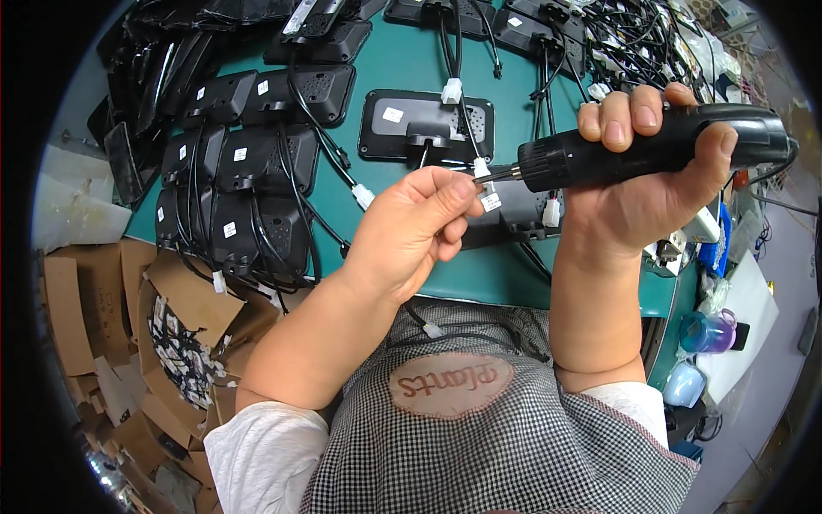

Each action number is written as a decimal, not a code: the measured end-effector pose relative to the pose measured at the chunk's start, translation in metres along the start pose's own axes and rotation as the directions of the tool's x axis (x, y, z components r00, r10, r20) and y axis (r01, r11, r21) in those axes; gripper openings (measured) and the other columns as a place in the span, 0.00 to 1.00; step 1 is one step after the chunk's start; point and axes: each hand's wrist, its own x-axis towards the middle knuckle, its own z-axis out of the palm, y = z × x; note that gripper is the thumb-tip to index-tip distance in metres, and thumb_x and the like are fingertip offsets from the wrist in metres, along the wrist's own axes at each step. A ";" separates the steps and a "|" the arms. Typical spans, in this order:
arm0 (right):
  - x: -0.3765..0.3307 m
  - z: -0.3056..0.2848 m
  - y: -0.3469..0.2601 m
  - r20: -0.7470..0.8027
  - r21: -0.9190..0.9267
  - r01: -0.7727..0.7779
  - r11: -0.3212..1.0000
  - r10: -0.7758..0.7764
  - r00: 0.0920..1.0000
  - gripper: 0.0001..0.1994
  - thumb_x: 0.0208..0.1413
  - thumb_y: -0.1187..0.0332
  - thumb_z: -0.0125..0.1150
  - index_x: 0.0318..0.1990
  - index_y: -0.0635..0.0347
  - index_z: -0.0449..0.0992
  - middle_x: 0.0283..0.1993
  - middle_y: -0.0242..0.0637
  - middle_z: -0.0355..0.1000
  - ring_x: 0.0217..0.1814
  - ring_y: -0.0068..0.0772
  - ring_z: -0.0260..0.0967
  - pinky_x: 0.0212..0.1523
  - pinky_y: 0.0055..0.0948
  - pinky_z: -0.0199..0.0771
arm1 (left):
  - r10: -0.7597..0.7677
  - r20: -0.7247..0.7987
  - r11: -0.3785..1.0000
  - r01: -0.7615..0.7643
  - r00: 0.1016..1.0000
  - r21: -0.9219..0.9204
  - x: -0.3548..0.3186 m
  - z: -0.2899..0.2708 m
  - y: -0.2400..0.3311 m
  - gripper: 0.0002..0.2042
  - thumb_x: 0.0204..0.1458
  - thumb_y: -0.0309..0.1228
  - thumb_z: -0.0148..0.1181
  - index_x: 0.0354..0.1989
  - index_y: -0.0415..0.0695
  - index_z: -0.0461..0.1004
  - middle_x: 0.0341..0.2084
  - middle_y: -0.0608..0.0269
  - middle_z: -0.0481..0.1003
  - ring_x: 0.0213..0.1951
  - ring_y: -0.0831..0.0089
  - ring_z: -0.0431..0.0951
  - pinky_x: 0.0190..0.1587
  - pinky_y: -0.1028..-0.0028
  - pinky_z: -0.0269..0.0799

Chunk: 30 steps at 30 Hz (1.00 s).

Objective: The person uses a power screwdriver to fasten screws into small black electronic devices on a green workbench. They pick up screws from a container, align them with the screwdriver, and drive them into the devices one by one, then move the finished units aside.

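Observation:
My right hand [638,171] is wrapped round a black electric screwdriver [634,147], held level above the bench with its bit toward the left. At the bit's tip, the thumb and forefinger of my left hand [419,218] are pinched together. Whether they grip the bit or a small screw there I cannot make out. Just beyond the left hand lies a black plastic housing [394,128] with a white label, a speckled patch and a cable. Another black housing [514,210] sits below the screwdriver, partly hidden by my hands.
Several more black housings [257,231] with cables and white connectors cover the left of the green bench [342,278]. Tangled cables [634,43] are heaped at the far right. Cardboard boxes [94,300] stand low on the left. A blue-purple cup [706,331] is at the right.

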 end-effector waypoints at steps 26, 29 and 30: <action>0.007 -0.018 0.003 0.089 -0.153 -0.007 0.988 0.021 0.996 0.21 0.54 0.46 0.49 0.41 0.56 0.70 0.26 0.32 0.66 0.24 0.29 0.62 0.29 0.31 0.64 | 0.506 0.026 0.463 -0.297 0.862 0.835 0.003 -0.001 0.012 0.21 0.49 0.38 0.63 0.47 0.36 0.72 0.17 0.72 0.65 0.21 0.85 0.62 0.25 0.82 0.61; 0.008 -0.033 0.015 0.083 -0.222 0.023 0.975 -0.004 0.997 0.17 0.53 0.51 0.50 0.41 0.54 0.69 0.25 0.34 0.66 0.24 0.31 0.63 0.30 0.32 0.65 | 0.605 0.035 0.076 -0.102 0.795 0.992 0.002 -0.009 0.032 0.24 0.48 0.43 0.61 0.48 0.37 0.71 0.25 0.56 0.74 0.24 0.70 0.73 0.30 0.74 0.69; 0.006 -0.036 0.019 0.057 -0.269 0.025 0.963 -0.010 0.998 0.16 0.53 0.54 0.51 0.41 0.55 0.68 0.25 0.34 0.65 0.24 0.32 0.63 0.29 0.33 0.66 | 0.596 0.046 -0.043 -0.026 0.801 0.999 0.002 -0.012 0.035 0.27 0.47 0.49 0.59 0.48 0.39 0.71 0.31 0.49 0.76 0.31 0.61 0.76 0.36 0.69 0.71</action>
